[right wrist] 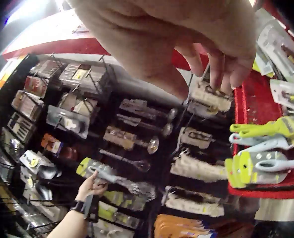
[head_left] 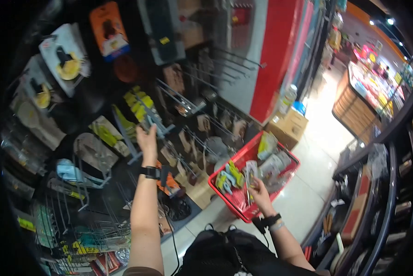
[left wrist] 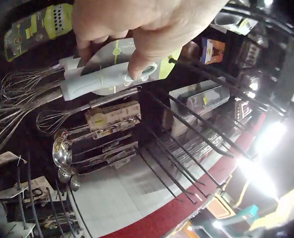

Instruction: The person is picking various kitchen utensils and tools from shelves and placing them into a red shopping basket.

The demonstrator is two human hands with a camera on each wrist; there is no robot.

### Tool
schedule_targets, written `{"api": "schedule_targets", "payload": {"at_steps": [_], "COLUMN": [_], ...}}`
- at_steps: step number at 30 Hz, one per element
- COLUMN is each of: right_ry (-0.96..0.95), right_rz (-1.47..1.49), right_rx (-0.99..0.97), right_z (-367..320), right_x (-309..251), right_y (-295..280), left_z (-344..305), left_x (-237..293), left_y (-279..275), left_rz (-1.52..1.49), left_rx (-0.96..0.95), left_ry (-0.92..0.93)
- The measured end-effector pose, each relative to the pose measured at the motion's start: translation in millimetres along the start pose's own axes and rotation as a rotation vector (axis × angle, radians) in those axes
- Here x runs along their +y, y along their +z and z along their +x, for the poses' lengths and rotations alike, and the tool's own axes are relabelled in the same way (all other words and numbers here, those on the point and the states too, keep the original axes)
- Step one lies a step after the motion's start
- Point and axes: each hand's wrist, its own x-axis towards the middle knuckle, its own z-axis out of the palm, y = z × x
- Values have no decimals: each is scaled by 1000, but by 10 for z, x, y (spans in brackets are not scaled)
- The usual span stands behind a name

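My left hand [head_left: 146,142] grips the pale blue-grey handle of a whisk [left wrist: 95,82] in the left wrist view. A grey and lime card backs the handle, and wire loops spread to the left. Other whisks [left wrist: 60,116] hang close by. Over the red shopping basket [head_left: 229,204] is my right hand [head_left: 261,198], fingers bent, beside a slim packaged item [head_left: 251,170]. I cannot tell whether it holds that item. Inside the basket lie lime and pale-blue handled tools on cards [right wrist: 266,163] and clear packages [head_left: 275,163].
A dark wall rack carries metal hooks [head_left: 183,99] and carded kitchen tools [head_left: 109,135]. Past the basket stand a cardboard box [head_left: 287,126] and a red panel [head_left: 273,60]. Dark shelves [head_left: 363,216] line the right side; pale floor tiles [head_left: 310,177] lie between.
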Motion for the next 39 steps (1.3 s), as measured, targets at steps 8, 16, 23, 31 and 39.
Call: {"api": "schedule_targets", "payload": {"at_steps": [8,16,23,31,39], "right_ry": [331,461,487,395,760], "right_rz": [-118,-380,-692,-318,-62], "right_rx": [-58,-218,-5,-21,65], "right_z": [234,676,1139,1340,1401], "right_x": [646,793,1650,3196,2396], "right_y": [-117,379,356,128,202], "left_z": [-964,-1789,-2309,-2746,-2785], "left_x": [43,300,225,284,316], "left_y": [-384,-923,-1276,-1455,-1329], "left_rz": [25,339,400,515,516], "left_rx": [-151,-801,-825,-796,-839], "left_ry": [-118,-131,-306,-547,-520]}}
